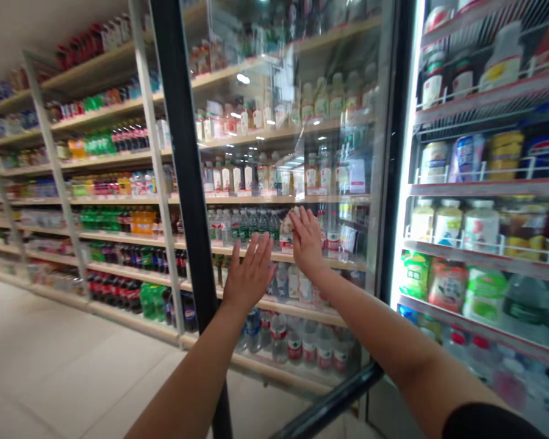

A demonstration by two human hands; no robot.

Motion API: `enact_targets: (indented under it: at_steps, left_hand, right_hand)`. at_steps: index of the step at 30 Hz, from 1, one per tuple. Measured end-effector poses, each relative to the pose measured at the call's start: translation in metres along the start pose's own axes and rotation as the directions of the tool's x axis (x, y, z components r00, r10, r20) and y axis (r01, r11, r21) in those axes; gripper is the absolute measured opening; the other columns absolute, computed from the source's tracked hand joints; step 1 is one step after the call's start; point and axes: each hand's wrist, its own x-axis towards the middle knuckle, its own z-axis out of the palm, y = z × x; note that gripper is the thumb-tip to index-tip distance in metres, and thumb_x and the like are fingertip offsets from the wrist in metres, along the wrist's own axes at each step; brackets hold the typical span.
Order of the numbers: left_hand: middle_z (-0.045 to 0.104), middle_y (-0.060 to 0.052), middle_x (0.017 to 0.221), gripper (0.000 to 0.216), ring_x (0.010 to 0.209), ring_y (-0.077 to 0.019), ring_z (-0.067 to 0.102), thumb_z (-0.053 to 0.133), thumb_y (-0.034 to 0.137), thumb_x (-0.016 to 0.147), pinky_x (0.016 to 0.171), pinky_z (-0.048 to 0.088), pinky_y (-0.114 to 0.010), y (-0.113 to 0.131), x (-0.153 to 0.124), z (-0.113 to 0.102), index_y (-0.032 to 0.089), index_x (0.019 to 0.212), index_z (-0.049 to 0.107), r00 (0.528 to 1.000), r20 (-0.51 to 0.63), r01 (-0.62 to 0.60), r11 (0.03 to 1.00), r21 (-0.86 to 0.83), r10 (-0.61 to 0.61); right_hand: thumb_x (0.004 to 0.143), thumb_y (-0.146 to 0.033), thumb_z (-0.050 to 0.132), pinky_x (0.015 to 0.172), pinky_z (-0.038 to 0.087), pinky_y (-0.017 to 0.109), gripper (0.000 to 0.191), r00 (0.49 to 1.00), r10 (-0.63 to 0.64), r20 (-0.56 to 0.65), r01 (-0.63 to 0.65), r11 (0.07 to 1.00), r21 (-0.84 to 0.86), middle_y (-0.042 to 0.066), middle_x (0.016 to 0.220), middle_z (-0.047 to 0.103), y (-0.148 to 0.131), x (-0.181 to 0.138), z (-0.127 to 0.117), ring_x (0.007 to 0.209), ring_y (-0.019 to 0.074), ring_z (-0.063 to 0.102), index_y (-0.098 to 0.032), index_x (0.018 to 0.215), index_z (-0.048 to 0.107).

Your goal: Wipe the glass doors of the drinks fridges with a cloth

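An open glass cooler door (274,152) stands in front of me, framed in black. My left hand (251,272) lies flat on the glass with its fingers stretched upward. Just to its right, my right hand (307,239) presses a crumpled white cloth (287,224) against the same pane. Shelves of bottles show through the glass.
The lit cooler interior (485,201) at the right holds wire shelves of bottles and cans. Long store shelving (105,183) packed with drinks runs away to the left. Pale tiled floor (64,366) lies below at the left.
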Motion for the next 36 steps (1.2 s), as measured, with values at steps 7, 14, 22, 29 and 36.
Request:
enact_targets:
  at_steps: [7, 14, 22, 29, 36]
  left_hand:
    - [0.022, -0.011, 0.163, 0.062, 0.154, -0.0276, 0.015, 0.043, 0.037, 0.103, 0.127, 0.013, -0.060, 0.003, -0.002, -0.004, 0.012, 0.157, 0.025, 1.000, 0.014, -0.002, 1.000, 0.006, 0.002]
    - [0.016, -0.009, 0.165, 0.061, 0.155, -0.0265, 0.010, 0.041, 0.036, 0.103, 0.126, 0.018, -0.060, 0.008, -0.003, -0.005, 0.013, 0.158, 0.024, 0.999, 0.029, 0.015, 0.999, -0.035, -0.014]
    - [0.013, -0.007, 0.166, 0.059, 0.155, -0.0261, 0.012, 0.039, 0.034, 0.103, 0.125, 0.024, -0.055, 0.011, -0.006, -0.006, 0.015, 0.157, 0.027, 1.000, -0.023, 0.013, 0.997, -0.070, -0.014]
    - [0.018, -0.008, 0.166, 0.065, 0.154, -0.0269, 0.016, 0.044, 0.042, 0.101, 0.125, 0.023, -0.055, 0.013, -0.008, -0.008, 0.019, 0.159, 0.023, 1.000, -0.026, 0.012, 0.994, -0.109, -0.015]
    - [0.023, -0.006, 0.165, 0.063, 0.153, -0.0290, 0.022, 0.048, 0.048, 0.100, 0.125, 0.023, -0.053, 0.007, -0.009, -0.009, 0.024, 0.156, 0.033, 0.995, -0.104, -0.010, 0.993, -0.121, -0.003]
  right_hand:
    - [0.102, -0.021, 0.035, 0.125, 0.023, 0.053, 0.049, 0.997, -0.063, 0.037, 0.064, 0.998, -0.019, 0.006, 0.159, 0.042, 0.009, -0.047, 0.002, 0.154, 0.0230, 0.023, -0.028, 0.149, 0.049]
    - [0.100, -0.022, 0.032, 0.123, 0.024, 0.058, 0.053, 0.999, 0.024, -0.032, -0.024, 1.000, 0.011, 0.009, 0.163, 0.035, -0.002, 0.008, -0.007, 0.154, 0.0250, 0.022, -0.024, 0.151, 0.046]
    - [0.103, -0.026, 0.032, 0.124, 0.021, 0.060, 0.052, 0.999, -0.015, 0.034, 0.014, 1.000, 0.016, 0.010, 0.165, 0.029, 0.003, -0.050, -0.001, 0.156, 0.0243, 0.017, -0.025, 0.154, 0.040]
    - [0.104, -0.028, 0.031, 0.124, 0.023, 0.060, 0.053, 1.000, 0.017, 0.014, -0.017, 1.000, 0.021, 0.011, 0.166, 0.028, 0.012, -0.030, -0.011, 0.156, 0.0237, 0.018, -0.025, 0.156, 0.036]
    - [0.104, -0.032, 0.035, 0.122, 0.026, 0.062, 0.056, 0.990, -0.121, 0.071, 0.122, 0.992, -0.014, 0.007, 0.167, 0.025, -0.017, -0.049, 0.008, 0.156, 0.0264, 0.015, -0.033, 0.159, 0.027]
